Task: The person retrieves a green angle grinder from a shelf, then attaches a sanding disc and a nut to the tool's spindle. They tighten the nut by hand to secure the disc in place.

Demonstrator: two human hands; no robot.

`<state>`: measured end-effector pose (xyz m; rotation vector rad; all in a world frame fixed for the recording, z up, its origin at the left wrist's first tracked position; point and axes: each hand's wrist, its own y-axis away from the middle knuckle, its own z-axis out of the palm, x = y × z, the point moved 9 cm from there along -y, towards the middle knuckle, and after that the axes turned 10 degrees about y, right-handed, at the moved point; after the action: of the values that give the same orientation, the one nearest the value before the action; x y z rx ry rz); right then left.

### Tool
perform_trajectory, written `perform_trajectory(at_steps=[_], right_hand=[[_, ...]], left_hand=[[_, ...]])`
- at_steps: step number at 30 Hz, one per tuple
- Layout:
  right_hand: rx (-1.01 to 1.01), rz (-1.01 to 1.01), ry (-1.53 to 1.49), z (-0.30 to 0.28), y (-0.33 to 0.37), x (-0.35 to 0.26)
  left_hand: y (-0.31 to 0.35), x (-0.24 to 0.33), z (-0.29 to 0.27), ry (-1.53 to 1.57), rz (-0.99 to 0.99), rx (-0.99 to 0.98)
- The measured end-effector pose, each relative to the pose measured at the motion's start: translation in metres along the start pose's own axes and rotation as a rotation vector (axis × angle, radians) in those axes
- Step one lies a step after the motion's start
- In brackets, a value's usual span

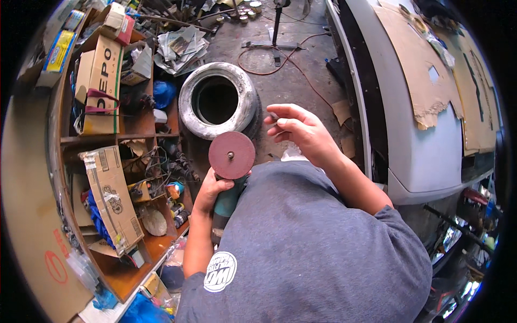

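Note:
My left hand [210, 189] is closed around a teal angle grinder [224, 202], its body partly hidden by the hand and my shirt. On the grinder a round reddish-brown sanding disc [219, 154] faces up, with a metal spindle end at its centre. To the right of the disc and apart from it, my right hand [301, 129] is raised with fingers curled toward the thumb. A small greyish piece shows at the fingertips, too small to name. Beyond the disc, a whitish, worn tire [188, 103] lies on its side on the floor.
A wooden shelf [156, 138] with cardboard boxes [112, 199], wires and cans stands at left. Newspapers [180, 49] lie beyond. A red hose [308, 81] loops near a metal stand [276, 43]. A light-coloured vehicle panel [425, 156], partly covered with cardboard [425, 59], runs along the right.

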<state>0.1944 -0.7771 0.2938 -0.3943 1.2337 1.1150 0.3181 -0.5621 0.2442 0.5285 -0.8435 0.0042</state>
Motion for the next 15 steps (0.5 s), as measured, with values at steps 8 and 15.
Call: perform_trajectory(at_steps=[8,15], right_hand=[[-0.020,-0.316,0.745,0.015,0.004,-0.039],[-0.232,-0.480,1.099,0.073,0.020,-0.068]], left_hand=[[0.004,0.001,-0.009,-0.099,0.007,0.072],[0.004,0.009,0.004,-0.022,0.052,0.040]])
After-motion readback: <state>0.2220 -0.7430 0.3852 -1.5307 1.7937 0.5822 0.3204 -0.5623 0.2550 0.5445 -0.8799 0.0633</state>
